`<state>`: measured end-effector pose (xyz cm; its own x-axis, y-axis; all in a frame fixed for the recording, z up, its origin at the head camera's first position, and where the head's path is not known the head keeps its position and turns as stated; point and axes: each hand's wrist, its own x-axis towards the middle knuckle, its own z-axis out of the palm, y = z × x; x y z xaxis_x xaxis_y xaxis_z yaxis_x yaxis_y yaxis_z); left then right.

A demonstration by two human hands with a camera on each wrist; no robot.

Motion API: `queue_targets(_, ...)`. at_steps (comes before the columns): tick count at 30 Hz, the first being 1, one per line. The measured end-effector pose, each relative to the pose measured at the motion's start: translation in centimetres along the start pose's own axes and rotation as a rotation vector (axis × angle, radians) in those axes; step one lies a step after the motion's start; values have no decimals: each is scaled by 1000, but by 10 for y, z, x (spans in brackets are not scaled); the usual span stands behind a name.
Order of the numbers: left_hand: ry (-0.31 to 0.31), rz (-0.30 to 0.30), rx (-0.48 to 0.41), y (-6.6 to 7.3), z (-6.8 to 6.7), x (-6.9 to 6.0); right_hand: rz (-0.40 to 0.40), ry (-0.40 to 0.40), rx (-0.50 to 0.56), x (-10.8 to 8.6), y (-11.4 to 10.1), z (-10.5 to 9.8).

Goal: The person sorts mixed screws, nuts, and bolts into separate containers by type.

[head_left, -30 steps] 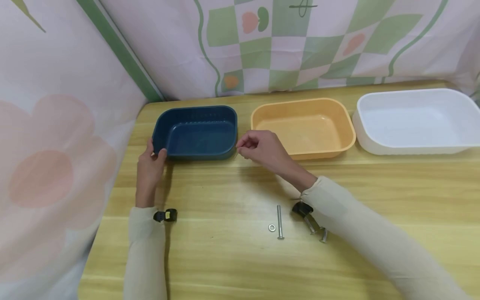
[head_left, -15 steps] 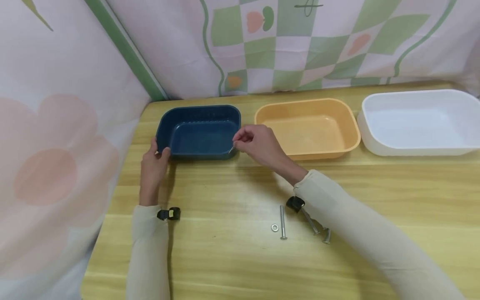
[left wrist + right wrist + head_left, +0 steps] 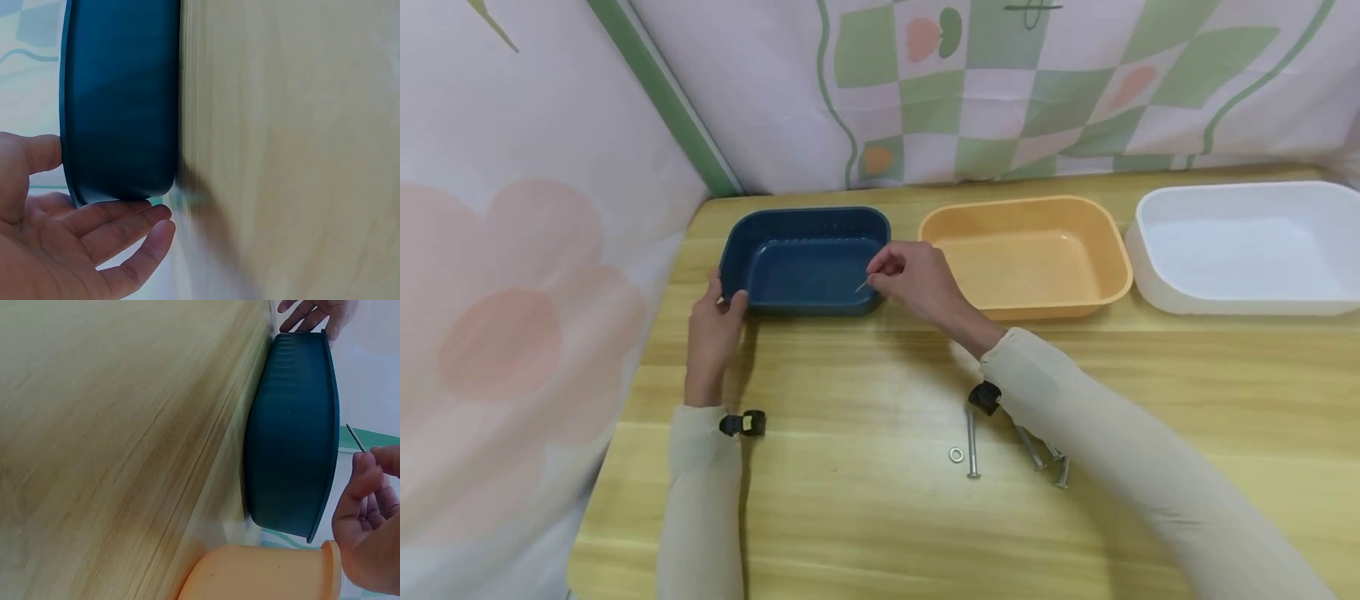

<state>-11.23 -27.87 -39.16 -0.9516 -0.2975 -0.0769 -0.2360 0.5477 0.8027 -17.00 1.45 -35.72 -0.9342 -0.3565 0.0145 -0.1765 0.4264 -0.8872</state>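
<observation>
My left hand (image 3: 713,337) holds the front left corner of the dark blue bin (image 3: 808,310). In the left wrist view, its thumb meets the rim and some fingers lie along the end wall. Between thumb and fingertips my right hand (image 3: 917,282) pinches a thin screw (image 3: 862,285), whose thread shows in the right wrist view. The screw is above the right part of the bin, angled, its free end pointing away from the fingers. On the table lie a nut (image 3: 956,455) and a long bolt (image 3: 972,450), with more bolts (image 3: 1032,450) partly hidden by the right sleeve.
Right of the blue bin stands an orange bin (image 3: 1026,312), then a white bin (image 3: 1247,305). All three rest along the back of the wooden table (image 3: 850,517). A patterned cloth (image 3: 925,108) hangs behind, another at the left edge.
My right hand has moved left and slightly up, bringing the screw from beside the blue bin to over its right part. The left hand keeps to its corner. The view has shifted a little.
</observation>
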Motion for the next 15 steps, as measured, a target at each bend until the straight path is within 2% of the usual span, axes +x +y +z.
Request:
queue_targets(7, 7, 2, -7, 5, 0, 3, -1, -5, -12, 6, -3, 0)
queue_targets(15, 12, -3, 14, 5, -1, -1, -15, -7, -31, 7, 0, 6)
